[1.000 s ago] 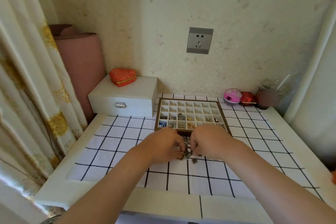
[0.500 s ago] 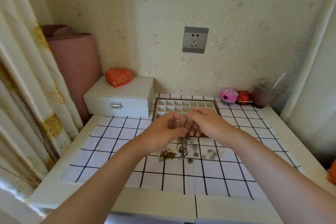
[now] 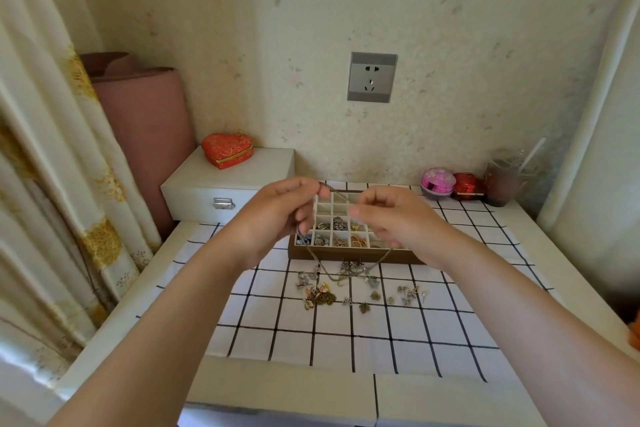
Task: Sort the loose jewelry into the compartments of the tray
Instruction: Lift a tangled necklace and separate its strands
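We hold both hands up over the tray point(image 3: 349, 255), which sits on the checked cloth point(image 3: 346, 340) toward the wall. Our left hand point(image 3: 277, 215) pinches a thin chain point(image 3: 316, 258) between thumb and forefinger, the other fingers loosely curled. Our right hand point(image 3: 393, 220), a little blurred, has its fingers curled in and grips the same chain. The chain sags between the 2 hands, in front of the tray's near wall, and its lowest loop reaches the loose jewelry point(image 3: 322, 295) scattered on the cloth just in front of the tray. Several near compartments of the tray hold small pieces. A white box point(image 3: 221, 187) with a red heart-shaped case point(image 3: 227, 150) on top stands to the left, touching the wall.
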Motion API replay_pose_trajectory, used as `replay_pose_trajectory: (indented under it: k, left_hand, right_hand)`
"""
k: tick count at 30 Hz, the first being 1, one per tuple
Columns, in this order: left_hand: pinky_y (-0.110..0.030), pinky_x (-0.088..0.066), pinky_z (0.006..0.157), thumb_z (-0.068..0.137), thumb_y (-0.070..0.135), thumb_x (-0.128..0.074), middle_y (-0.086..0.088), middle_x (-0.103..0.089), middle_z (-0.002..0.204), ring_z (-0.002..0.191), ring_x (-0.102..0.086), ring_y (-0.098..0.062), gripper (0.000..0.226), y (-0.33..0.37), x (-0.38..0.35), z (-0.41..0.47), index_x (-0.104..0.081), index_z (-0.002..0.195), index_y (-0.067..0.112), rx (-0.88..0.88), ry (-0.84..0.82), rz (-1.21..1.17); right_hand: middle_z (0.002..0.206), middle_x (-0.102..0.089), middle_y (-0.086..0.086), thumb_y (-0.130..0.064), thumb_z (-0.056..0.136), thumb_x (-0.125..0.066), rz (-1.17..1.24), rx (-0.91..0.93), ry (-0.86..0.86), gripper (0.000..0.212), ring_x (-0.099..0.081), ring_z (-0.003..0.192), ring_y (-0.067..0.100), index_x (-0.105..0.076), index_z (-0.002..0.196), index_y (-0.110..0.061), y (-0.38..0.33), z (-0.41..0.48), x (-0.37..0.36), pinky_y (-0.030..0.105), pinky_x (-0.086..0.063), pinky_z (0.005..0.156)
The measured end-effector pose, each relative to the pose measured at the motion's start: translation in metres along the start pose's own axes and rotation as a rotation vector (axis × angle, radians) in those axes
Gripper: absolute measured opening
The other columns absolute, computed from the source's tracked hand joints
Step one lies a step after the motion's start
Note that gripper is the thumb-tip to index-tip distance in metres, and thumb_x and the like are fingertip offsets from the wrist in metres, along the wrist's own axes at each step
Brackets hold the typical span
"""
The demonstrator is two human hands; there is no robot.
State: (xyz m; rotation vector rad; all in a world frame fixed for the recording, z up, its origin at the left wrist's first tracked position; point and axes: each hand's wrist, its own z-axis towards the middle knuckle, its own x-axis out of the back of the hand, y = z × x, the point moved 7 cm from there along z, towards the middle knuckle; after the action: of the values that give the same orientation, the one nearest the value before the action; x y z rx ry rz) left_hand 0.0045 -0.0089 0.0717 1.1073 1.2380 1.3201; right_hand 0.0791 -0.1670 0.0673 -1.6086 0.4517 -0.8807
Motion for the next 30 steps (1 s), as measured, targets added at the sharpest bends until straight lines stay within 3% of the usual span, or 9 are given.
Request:
replay_pose_trajectory:
  k: [1, 5, 7, 10, 12, 17, 22, 26, 30]
  left_hand:
    - [-0.026, -0.045, 0.064, 0.104, 0.022, -0.044, 0.001, -0.043, 0.062, 0.059, -0.046, -0.017, 0.027, 0.006, 0.001, 0.000, -0.068, 0.096, 0.012, -0.015, 0.008, -0.031]
    - [-0.025, -0.049, 0.060, 0.104, 0.021, -0.042, 0.000, -0.055, 0.072, 0.064, -0.055, -0.018, 0.027, 0.028, -0.002, 0.003, -0.065, 0.095, 0.011, -0.104, 0.030, -0.115]
    - [-0.027, -0.051, 0.062, 0.104, 0.020, -0.043, -0.001, -0.058, 0.077, 0.068, -0.057, -0.020, 0.025, 0.035, -0.001, 0.007, -0.064, 0.096, 0.010, -0.138, 0.053, -0.149]
    - [-0.033, -0.053, 0.074, 0.105, 0.020, -0.045, -0.002, -0.064, 0.086, 0.078, -0.061, -0.021, 0.025, 0.044, 0.010, 0.013, -0.066, 0.095, 0.013, -0.187, 0.132, -0.157]
    - [-0.025, -0.052, 0.073, 0.103, 0.020, -0.048, 0.001, -0.068, 0.088, 0.082, -0.064, -0.017, 0.025, 0.050, 0.022, 0.015, -0.069, 0.090, 0.017, -0.221, 0.251, -0.068]
    - [-0.008, -0.043, 0.057, 0.098, 0.014, -0.055, 0.007, -0.071, 0.087, 0.067, -0.060, 0.001, 0.020, 0.062, 0.055, 0.014, -0.072, 0.088, 0.013, -0.325, 0.567, 0.133]
    - [-0.019, -0.044, 0.057, 0.096, 0.023, -0.056, 0.006, -0.075, 0.099, 0.065, -0.064, -0.007, 0.018, 0.047, 0.078, 0.029, -0.072, 0.089, 0.020, -0.215, 0.600, 0.094]
    - [-0.021, -0.048, 0.059, 0.098, 0.024, -0.058, 0.005, -0.076, 0.095, 0.070, -0.067, -0.008, 0.017, 0.030, 0.081, 0.042, -0.068, 0.084, 0.021, -0.162, 0.554, 0.042]
    - [-0.020, -0.053, 0.059, 0.097, 0.017, -0.059, -0.008, -0.074, 0.094, 0.073, -0.066, -0.013, 0.020, 0.015, 0.076, 0.050, -0.070, 0.081, 0.015, -0.147, 0.502, 0.055]
  right_hand:
    - [0.064, -0.052, -0.008, -0.026, 0.090, -0.074, -0.064, 0.013, -0.010, 0.005, -0.039, 0.044, 0.003, -0.070, 0.089, -0.022, -0.001, 0.000, -0.003, 0.019, -0.032, 0.048]
    - [0.106, -0.069, -0.012, -0.033, 0.093, -0.070, -0.237, 0.047, -0.120, 0.036, -0.055, 0.053, -0.013, -0.061, 0.127, -0.036, 0.001, 0.001, -0.028, 0.011, -0.042, 0.056]
    - [0.111, -0.070, -0.017, -0.036, 0.095, -0.066, -0.248, 0.045, -0.182, 0.032, -0.056, 0.054, -0.008, -0.060, 0.126, -0.039, 0.003, 0.004, -0.041, 0.011, -0.043, 0.059]
    - [0.093, -0.074, -0.012, -0.036, 0.099, -0.060, -0.305, 0.054, -0.187, 0.018, -0.061, 0.069, -0.012, -0.073, 0.103, -0.024, 0.004, 0.012, -0.048, 0.016, -0.043, 0.073]
    - [0.084, -0.072, -0.007, -0.033, 0.101, -0.055, -0.332, 0.053, -0.125, 0.025, -0.062, 0.074, -0.005, -0.072, 0.087, -0.022, 0.005, 0.020, -0.046, 0.024, -0.046, 0.079]
    - [0.079, -0.066, -0.004, -0.036, 0.102, -0.052, -0.485, 0.060, 0.021, 0.027, -0.057, 0.067, 0.011, -0.066, 0.081, -0.028, 0.012, 0.043, -0.034, 0.030, -0.046, 0.069]
    - [0.069, -0.064, 0.012, -0.032, 0.100, -0.059, -0.509, 0.088, 0.167, 0.033, -0.053, 0.057, 0.016, -0.067, 0.077, -0.010, 0.011, 0.076, -0.024, 0.030, -0.048, 0.066]
    - [0.070, -0.065, -0.013, -0.024, 0.098, -0.062, -0.457, 0.053, 0.191, 0.019, -0.059, 0.054, 0.015, -0.073, 0.089, -0.010, 0.009, 0.106, -0.027, 0.026, -0.054, 0.057]
    - [0.066, -0.064, -0.012, -0.020, 0.096, -0.063, -0.489, 0.057, 0.197, 0.017, -0.058, 0.055, 0.018, -0.077, 0.093, -0.011, 0.013, 0.134, -0.039, 0.029, -0.051, 0.059]
